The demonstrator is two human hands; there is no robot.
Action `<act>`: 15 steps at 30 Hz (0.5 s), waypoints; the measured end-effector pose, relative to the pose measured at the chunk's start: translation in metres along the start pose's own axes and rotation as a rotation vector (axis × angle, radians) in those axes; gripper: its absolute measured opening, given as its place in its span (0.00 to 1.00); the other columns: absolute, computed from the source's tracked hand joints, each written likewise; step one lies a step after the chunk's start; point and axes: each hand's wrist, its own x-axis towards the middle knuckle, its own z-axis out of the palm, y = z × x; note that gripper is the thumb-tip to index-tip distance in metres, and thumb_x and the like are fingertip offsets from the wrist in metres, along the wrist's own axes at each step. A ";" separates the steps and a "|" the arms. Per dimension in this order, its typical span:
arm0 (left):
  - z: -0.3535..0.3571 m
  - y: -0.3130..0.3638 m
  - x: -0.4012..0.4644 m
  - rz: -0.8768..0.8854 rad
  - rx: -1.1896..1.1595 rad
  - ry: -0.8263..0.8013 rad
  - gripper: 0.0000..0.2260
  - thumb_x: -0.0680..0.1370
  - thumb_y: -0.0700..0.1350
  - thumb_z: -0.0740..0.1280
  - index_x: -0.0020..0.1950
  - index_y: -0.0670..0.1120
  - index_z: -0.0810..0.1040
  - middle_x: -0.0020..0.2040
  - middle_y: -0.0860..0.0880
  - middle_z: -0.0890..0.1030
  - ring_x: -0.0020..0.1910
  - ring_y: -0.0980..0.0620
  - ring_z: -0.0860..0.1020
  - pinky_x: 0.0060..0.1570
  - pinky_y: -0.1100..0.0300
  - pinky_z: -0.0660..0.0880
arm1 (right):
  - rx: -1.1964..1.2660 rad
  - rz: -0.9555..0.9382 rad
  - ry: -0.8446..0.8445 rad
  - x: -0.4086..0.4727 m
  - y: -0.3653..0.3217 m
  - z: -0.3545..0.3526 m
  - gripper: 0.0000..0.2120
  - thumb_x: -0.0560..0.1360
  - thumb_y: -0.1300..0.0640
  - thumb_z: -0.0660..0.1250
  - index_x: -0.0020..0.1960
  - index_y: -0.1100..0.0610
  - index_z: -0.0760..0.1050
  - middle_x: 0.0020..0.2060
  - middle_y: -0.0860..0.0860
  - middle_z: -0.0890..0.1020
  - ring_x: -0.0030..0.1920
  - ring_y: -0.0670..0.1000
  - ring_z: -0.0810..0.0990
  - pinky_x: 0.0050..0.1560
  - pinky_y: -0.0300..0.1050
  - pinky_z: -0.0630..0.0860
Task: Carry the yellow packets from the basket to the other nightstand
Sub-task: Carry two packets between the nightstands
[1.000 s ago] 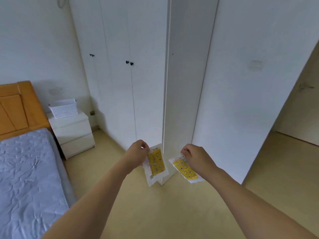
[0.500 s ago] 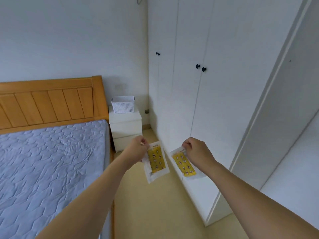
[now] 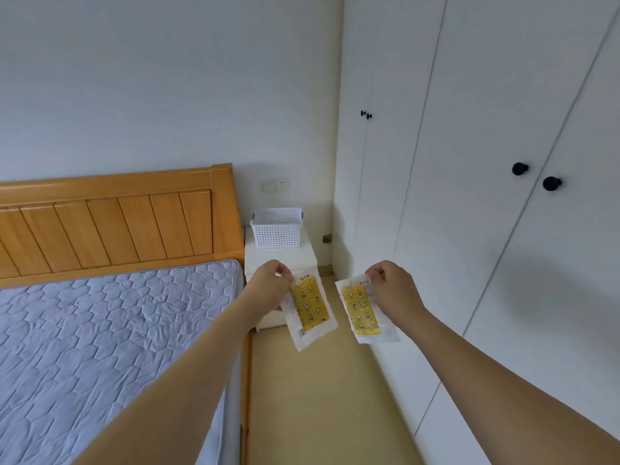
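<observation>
- Left hand (image 3: 268, 286) pinches one yellow patterned packet in clear plastic (image 3: 310, 310) by its top edge
- Right hand (image 3: 393, 287) pinches a second yellow packet (image 3: 361, 310) likewise
- Both packets hang in the air before the white nightstand (image 3: 310, 255) bearing a white perforated plastic basket (image 3: 277, 227)

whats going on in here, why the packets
A person is walking through a bedroom with one yellow packet in each hand. The left hand pinches the left packet by its top edge, and the right hand does the same with the right packet; both hang free. Ahead, a white nightstand with a white basket on top stands between the bed and the wardrobe. Nothing is set down yet.
</observation>
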 end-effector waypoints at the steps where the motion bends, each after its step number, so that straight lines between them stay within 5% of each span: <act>1: 0.000 0.000 0.021 -0.011 0.000 0.001 0.04 0.82 0.44 0.60 0.52 0.46 0.73 0.48 0.48 0.81 0.44 0.50 0.81 0.35 0.59 0.79 | -0.002 0.002 -0.008 0.021 0.000 0.010 0.10 0.80 0.58 0.56 0.49 0.60 0.76 0.44 0.52 0.80 0.45 0.53 0.79 0.45 0.49 0.77; 6: -0.003 0.008 0.134 -0.029 -0.008 0.040 0.04 0.82 0.42 0.60 0.53 0.44 0.73 0.48 0.48 0.80 0.44 0.51 0.81 0.35 0.59 0.79 | 0.015 -0.052 -0.046 0.140 -0.003 0.055 0.10 0.80 0.58 0.56 0.49 0.59 0.76 0.43 0.51 0.80 0.44 0.53 0.79 0.45 0.51 0.78; 15: -0.041 0.054 0.332 -0.021 0.009 0.153 0.03 0.82 0.43 0.60 0.53 0.45 0.73 0.51 0.46 0.81 0.46 0.48 0.82 0.37 0.57 0.81 | 0.084 -0.073 -0.083 0.356 -0.033 0.109 0.08 0.80 0.59 0.57 0.47 0.57 0.75 0.40 0.47 0.77 0.38 0.44 0.74 0.33 0.38 0.69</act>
